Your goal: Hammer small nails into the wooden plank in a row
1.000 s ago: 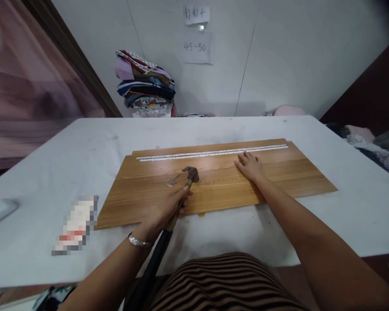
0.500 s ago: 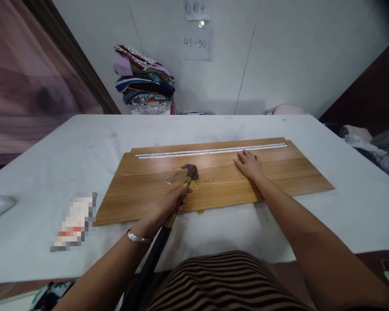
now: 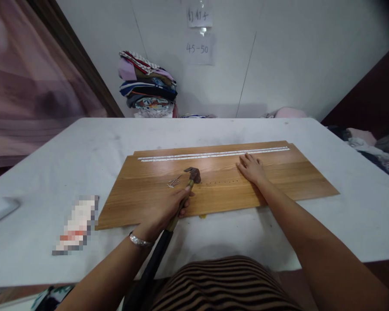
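Note:
My left hand (image 3: 176,205) is wrapped round the neck of a claw hammer (image 3: 194,175), close below its rusty head. The black grip slants down toward my body. The hammer head is over a wooden board (image 3: 129,194), at the left end of a row of small dark dots (image 3: 222,182); whether these are nail heads or holes I cannot tell. A small pile of nails (image 3: 173,182) lies just left of the hammer head. My right hand (image 3: 251,167) lies flat on the board, fingers spread, fingertips near two white printed strips (image 3: 214,153) along the far side.
The board lies on a white table (image 3: 68,160). A blurred-out flat object (image 3: 78,224) is left of the board, and a white object (image 3: 1,209) sits at the far left. Folded clothes (image 3: 147,84) are stacked behind the table. Paper signs (image 3: 199,48) hang on the wall.
The whole view has shifted slightly, so everything appears a little lower and to the right. Both hands and the hammer keep about the same places on the board.

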### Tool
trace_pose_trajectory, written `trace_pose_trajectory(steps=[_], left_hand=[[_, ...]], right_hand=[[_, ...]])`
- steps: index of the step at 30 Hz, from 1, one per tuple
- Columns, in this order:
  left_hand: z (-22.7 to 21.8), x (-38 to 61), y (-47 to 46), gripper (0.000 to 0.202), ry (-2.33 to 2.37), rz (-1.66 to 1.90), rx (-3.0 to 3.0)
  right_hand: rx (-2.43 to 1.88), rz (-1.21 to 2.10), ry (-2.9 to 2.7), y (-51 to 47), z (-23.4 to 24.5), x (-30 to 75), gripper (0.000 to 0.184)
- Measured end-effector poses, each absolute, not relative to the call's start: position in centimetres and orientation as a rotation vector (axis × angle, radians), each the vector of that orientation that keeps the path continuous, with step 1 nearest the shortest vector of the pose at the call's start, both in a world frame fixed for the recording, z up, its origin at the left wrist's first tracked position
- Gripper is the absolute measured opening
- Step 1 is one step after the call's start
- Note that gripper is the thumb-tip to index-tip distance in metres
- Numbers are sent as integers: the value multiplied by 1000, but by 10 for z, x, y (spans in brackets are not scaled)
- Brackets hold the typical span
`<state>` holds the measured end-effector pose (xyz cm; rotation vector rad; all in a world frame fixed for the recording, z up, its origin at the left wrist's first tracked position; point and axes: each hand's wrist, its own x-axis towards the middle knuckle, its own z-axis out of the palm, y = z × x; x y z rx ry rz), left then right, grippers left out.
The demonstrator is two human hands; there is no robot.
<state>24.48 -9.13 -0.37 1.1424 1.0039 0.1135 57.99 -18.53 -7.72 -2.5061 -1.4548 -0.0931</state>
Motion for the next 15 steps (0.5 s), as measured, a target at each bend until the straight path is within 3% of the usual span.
trace_pose_trajectory(steps=[15], left_hand=[[-6, 246, -90, 45, 1001, 122, 1104]], right_hand=[[-2493, -110, -1460, -186, -78, 581, 49]])
